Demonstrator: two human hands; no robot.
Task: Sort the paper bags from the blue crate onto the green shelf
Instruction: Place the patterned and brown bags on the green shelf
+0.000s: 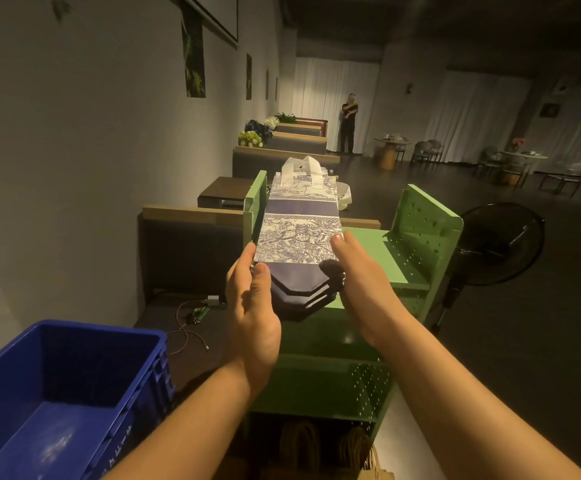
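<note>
A stack of flat purple-and-white patterned paper bags [299, 230] with white handles lies along the top level of the green shelf [417, 244], close to its left side panel. My left hand [252, 303] grips the stack's near left edge, thumb on the dark folded bottom. My right hand [361, 275] presses flat against the near right edge. The blue crate [74, 386] stands at the lower left and I see no bags in it. Brown paper bags [320, 448] with twisted handles stand on the shelf's lowest level.
A grey wall runs along the left with benches and a dark table [223, 190] behind the shelf. Cables [188, 320] lie on the floor by the crate. A black fan [500, 244] stands right of the shelf. A person [348, 124] stands far back.
</note>
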